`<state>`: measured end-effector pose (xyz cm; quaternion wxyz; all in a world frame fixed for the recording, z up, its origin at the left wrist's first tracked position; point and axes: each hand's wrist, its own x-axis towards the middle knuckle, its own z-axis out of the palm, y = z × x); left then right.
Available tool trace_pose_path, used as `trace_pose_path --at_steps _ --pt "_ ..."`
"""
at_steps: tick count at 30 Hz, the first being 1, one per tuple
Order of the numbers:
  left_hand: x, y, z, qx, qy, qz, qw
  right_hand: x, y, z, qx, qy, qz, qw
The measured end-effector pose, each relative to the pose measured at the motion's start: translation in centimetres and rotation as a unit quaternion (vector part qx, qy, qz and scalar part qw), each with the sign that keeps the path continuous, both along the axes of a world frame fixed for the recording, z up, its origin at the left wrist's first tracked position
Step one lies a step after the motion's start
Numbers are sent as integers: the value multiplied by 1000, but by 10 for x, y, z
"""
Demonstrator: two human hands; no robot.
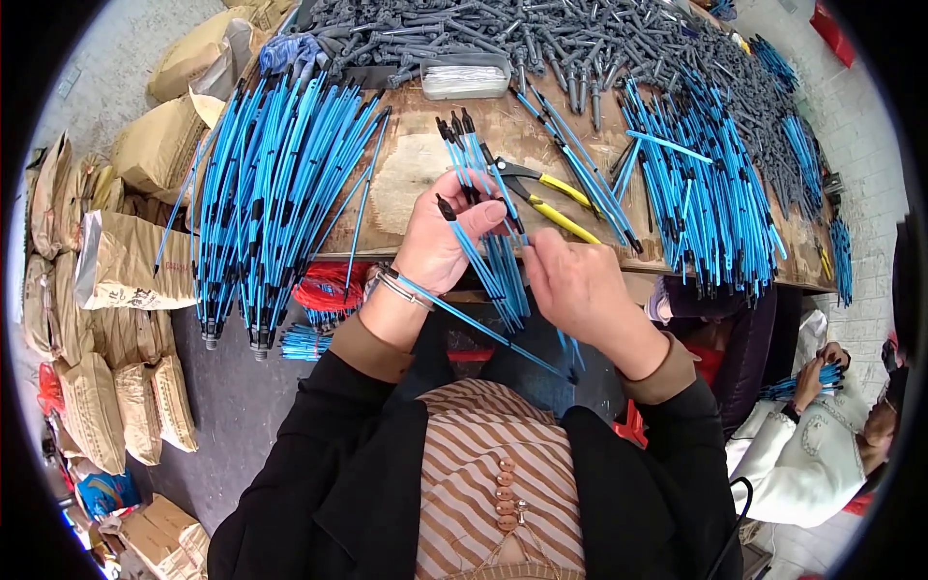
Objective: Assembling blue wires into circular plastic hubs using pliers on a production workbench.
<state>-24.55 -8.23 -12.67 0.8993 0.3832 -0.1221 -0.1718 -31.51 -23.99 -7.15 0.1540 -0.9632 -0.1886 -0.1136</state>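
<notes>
My left hand (437, 234) is closed around several thin blue tubes (495, 271) with black tips, which slant down from its fingers over the table's front edge. One more blue tube (483, 331) crosses below the left wrist toward the lower right. Beside it, my right hand (582, 285) is closed, its thumb and fingertips pinching a blue tube of this bunch; the exact spot is partly covered by the fingers. Pliers (556, 196) with yellow handles lie on the wooden table (411, 174) just beyond both hands.
Blue tubes lie in large bundles at the left (280, 184) and right (698, 198). Dark grey plastic parts (435, 39) are heaped at the back, near a clear box (466, 79) of thin white pieces. Paper sacks (97, 396) stack up at left. A co-worker (807, 449) sits at right.
</notes>
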Motion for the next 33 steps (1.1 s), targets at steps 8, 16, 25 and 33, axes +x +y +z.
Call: trace_pose_path --at_steps 8,16,25,33 --pt "-2 14 5 49 46 -7 998 27 -19 0 174 196 24 965" --pt "-13 9 21 12 123 -80 989 137 -78 -81 -130 -144 -191 962" --pt "1 44 -8 -94 93 -287 949 109 -94 19 -82 -107 -284 949" --pt "-17 14 30 23 124 -62 990 -5 -59 84 578 225 83 780"
